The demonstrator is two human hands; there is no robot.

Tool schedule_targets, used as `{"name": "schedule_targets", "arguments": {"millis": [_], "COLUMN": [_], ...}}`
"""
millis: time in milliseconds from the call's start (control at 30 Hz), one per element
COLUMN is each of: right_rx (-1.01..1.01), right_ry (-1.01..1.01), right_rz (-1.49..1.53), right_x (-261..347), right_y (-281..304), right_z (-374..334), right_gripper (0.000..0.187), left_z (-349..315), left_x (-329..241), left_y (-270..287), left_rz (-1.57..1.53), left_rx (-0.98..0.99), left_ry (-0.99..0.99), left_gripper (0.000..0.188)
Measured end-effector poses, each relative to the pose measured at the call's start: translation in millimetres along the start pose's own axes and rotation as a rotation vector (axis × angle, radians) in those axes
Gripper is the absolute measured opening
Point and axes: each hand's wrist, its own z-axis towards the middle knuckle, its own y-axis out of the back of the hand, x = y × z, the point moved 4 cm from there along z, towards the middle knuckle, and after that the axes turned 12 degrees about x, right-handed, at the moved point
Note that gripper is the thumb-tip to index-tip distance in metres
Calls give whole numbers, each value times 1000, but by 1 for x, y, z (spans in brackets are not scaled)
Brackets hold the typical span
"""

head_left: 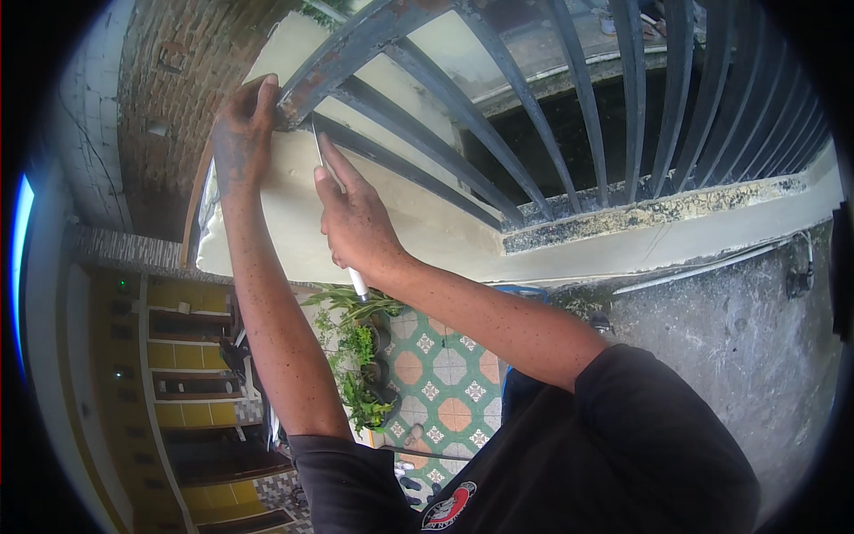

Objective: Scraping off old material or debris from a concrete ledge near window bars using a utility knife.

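Where the view begins at the far left, a brick wall (182, 98) stands above a building front with yellow panels (205, 357). To the right of the brick wall, the left hand (240, 138) is positioned at the left end of a dark metal railing (351, 46). One digit of this hand extends upward against the rail end; the other fingers are largely hidden, so whether they close around the metal cannot be told. The wide rail of the railing shows worn paint with rust-brown patches.

Immediately right of the left hand, the right hand (360, 218) grasps a slim tool with a white handle (358, 284). The fingers are bent around the handle, with the index finger extended along the thin blade (317, 147). The blade points upward, its tip near the junction of the wide rail and the lowest bar, just beside the left hand. A smooth cream surface (294, 196) lies behind both hands.

Below the right hand, potted plants (363, 343) line a patterned tile floor (449, 369) in green, orange and grey. Farther right, the dark bars (631, 98) fan out above a ledge with a flaking, speckled strip (640, 212). At the far right, a white pipe (694, 274) runs along a stained grey concrete surface (712, 347).
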Motion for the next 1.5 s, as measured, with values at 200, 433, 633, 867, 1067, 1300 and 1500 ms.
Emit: {"name": "schedule_targets", "arguments": {"millis": [200,433,633,867,1067,1300,1500], "right_rx": [-277,-205,-189,-569,-277,-346,-98], "right_ry": [-212,-222,-113,-346,-205,-272,-91], "right_rz": [191,50,-82,355,-49,180,-149], "right_x": [-84,-70,-71,-171,-95,-104,-40], "right_y": [72,62,55,161,97,107,42], "right_z": [-35,-40,-36,-73,-51,-58,-32], "right_gripper": [55,57,59,51,52,53,51], "left_z": [-1,-1,5,6,0,6,-6], "left_x": [0,15,14,-1,19,3,13], "left_y": [-1,1,3,1,2,1,7], "left_rz": [61,70,83,124,86,76,86], "left_rx": [-49,-50,-41,-50,-24,-55,-68], "left_ry": [14,18,10,-11,35,-75,-11], "left_gripper": [53,54,58,58,54,53,51]}}
